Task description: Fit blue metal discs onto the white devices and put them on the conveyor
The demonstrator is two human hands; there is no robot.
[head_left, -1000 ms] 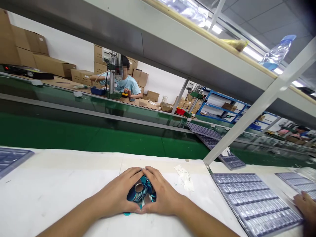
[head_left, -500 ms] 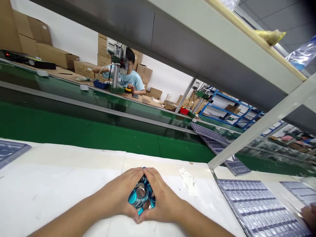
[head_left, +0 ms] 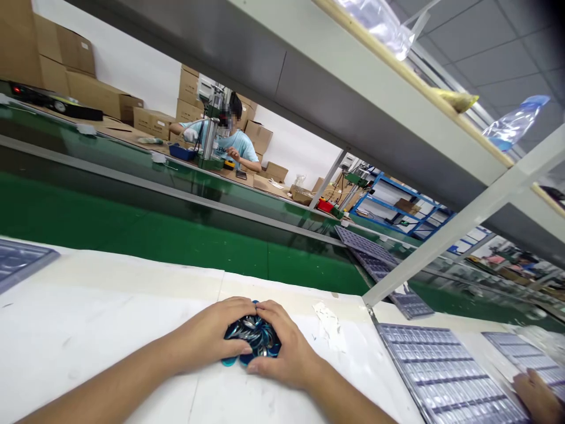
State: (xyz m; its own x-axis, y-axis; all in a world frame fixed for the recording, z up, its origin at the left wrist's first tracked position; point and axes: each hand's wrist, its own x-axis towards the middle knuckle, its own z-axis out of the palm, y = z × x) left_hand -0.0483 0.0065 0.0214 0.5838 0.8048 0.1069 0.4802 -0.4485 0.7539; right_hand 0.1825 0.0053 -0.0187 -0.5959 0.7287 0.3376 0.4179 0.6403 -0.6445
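Observation:
A heap of small shiny round discs (head_left: 253,334), blue and silver, rests on the white tabletop between my hands. My left hand (head_left: 220,335) curls round its left side, the thumb lying across the front of the discs. Cupped against the right side is my right hand (head_left: 289,347), its thumb along the near edge. The fingertips of both hands almost meet at the far side. One or two blue discs show below my left thumb. Many of the discs are hidden under the fingers.
A clear compartment tray (head_left: 450,371) lies to the right, with another person's hand (head_left: 536,394) beside it. Paper scraps (head_left: 329,324) lie nearby. Beyond runs a green conveyor (head_left: 176,235). A shelf post (head_left: 419,253) rises at right. A person (head_left: 241,144) sits across at a press.
My thumbs have parted and moved up over the discs, which now lie more jumbled. The other person's hand at right shows more. The view has shifted slightly.

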